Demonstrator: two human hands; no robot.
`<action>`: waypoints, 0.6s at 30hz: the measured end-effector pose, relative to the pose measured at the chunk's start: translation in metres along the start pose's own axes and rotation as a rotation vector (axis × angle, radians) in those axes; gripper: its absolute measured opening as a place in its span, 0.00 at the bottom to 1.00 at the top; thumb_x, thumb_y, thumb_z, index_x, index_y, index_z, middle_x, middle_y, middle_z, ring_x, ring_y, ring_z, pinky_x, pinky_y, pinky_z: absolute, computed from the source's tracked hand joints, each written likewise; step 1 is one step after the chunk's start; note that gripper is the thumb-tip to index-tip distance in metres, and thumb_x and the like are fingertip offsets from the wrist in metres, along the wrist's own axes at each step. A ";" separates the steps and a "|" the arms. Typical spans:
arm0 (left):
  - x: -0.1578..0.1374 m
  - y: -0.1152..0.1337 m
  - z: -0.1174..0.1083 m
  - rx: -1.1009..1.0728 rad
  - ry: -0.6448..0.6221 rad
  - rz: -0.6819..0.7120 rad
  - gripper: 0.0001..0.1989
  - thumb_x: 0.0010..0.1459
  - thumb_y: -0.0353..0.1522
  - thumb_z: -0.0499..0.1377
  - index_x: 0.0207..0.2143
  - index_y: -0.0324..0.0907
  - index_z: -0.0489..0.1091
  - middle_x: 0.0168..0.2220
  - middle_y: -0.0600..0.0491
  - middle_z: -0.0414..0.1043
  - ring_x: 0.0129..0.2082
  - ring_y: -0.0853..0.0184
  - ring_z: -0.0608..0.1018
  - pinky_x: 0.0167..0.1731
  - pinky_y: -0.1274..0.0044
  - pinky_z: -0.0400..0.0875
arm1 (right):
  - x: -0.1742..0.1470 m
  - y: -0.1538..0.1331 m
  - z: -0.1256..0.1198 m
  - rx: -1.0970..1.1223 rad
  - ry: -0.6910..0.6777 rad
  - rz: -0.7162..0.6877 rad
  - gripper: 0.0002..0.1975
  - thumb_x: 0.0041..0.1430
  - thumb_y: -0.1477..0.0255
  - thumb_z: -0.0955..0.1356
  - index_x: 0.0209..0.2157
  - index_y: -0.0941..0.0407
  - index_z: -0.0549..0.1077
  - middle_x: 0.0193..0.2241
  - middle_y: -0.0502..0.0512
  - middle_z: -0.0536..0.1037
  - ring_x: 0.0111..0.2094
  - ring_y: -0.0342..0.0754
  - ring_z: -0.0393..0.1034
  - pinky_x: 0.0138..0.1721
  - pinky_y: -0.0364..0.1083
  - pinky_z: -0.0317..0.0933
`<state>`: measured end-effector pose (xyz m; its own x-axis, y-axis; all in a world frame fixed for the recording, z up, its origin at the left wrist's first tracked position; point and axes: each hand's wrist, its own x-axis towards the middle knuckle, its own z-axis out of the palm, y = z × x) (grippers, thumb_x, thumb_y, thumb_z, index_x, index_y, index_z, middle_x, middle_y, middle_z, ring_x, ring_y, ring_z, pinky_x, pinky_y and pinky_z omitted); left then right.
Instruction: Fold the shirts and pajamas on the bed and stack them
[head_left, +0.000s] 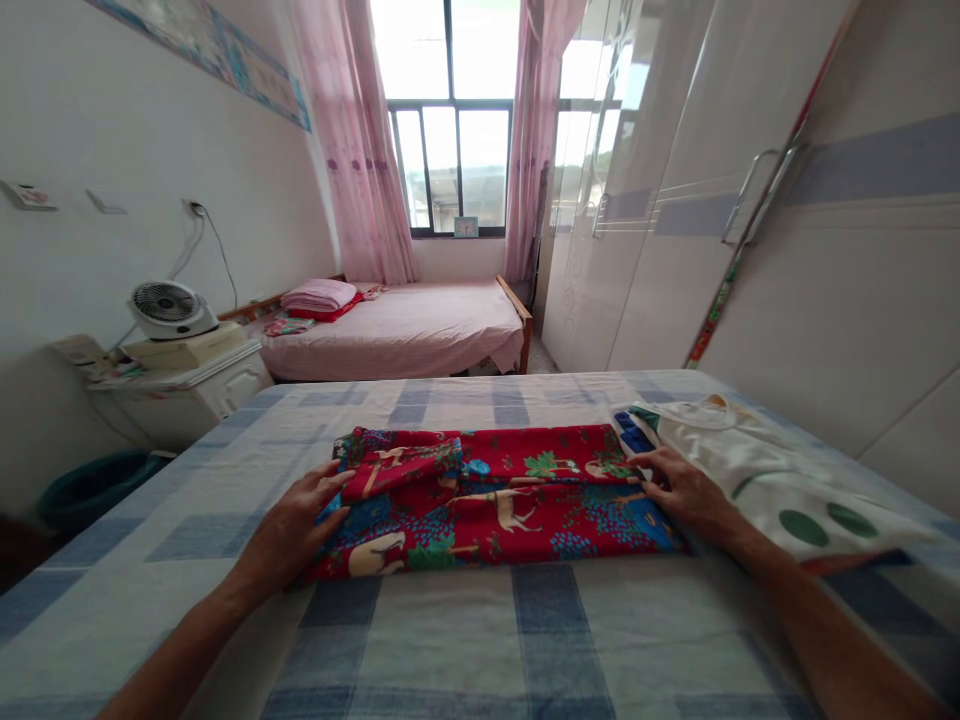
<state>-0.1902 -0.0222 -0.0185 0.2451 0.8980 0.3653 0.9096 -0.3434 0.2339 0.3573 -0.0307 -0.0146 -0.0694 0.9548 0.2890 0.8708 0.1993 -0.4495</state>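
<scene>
A folded red cloth printed with deer, green trees and blue foliage lies across the bed in front of me. It forms a long rectangle, with a raised, slightly rumpled fold over its left half. My left hand grips its left edge, thumb and fingers apart along the side. At the opposite end, my right hand pinches the right edge between thumb and fingers. Parts of the fingertips are hidden by the fabric. Just beyond my right hand lies a white garment with green dots, beside some dark blue fabric.
A blue-and-white checked sheet covers this bed. Behind stands a second bed with folded pink bedding. A fan sits on the left cabinet, near a dark green bin. Tall glossy wardrobes line the right side.
</scene>
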 end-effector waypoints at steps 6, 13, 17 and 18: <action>0.023 0.024 -0.001 0.116 -0.099 0.024 0.19 0.58 0.34 0.48 0.48 0.44 0.71 0.50 0.49 0.71 0.45 0.60 0.76 0.42 0.72 0.72 | 0.005 0.006 0.009 -0.116 0.081 -0.056 0.12 0.56 0.71 0.60 0.34 0.52 0.76 0.37 0.53 0.75 0.33 0.46 0.72 0.36 0.45 0.64; 0.019 0.023 0.001 0.134 0.191 0.124 0.15 0.60 0.34 0.48 0.40 0.44 0.74 0.40 0.49 0.73 0.39 0.63 0.76 0.37 0.75 0.71 | 0.019 0.004 0.012 -0.203 0.251 -0.023 0.13 0.59 0.69 0.60 0.37 0.52 0.76 0.43 0.54 0.75 0.41 0.49 0.72 0.39 0.46 0.64; 0.013 0.025 0.002 0.076 0.078 0.196 0.14 0.56 0.29 0.49 0.35 0.45 0.74 0.38 0.51 0.73 0.39 0.64 0.76 0.39 0.76 0.70 | 0.013 0.009 0.012 -0.225 0.056 -0.018 0.14 0.55 0.75 0.60 0.35 0.51 0.76 0.40 0.52 0.77 0.36 0.46 0.73 0.35 0.44 0.64; 0.012 0.027 0.001 0.058 0.051 0.181 0.13 0.55 0.29 0.49 0.34 0.45 0.74 0.38 0.51 0.73 0.39 0.65 0.76 0.39 0.76 0.70 | 0.010 0.011 0.012 -0.232 0.056 -0.001 0.15 0.54 0.76 0.60 0.36 0.51 0.76 0.41 0.52 0.77 0.36 0.47 0.73 0.35 0.44 0.64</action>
<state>-0.1627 -0.0203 -0.0092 0.3900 0.8075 0.4425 0.8706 -0.4799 0.1085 0.3603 -0.0163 -0.0266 -0.0488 0.9396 0.3388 0.9597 0.1381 -0.2448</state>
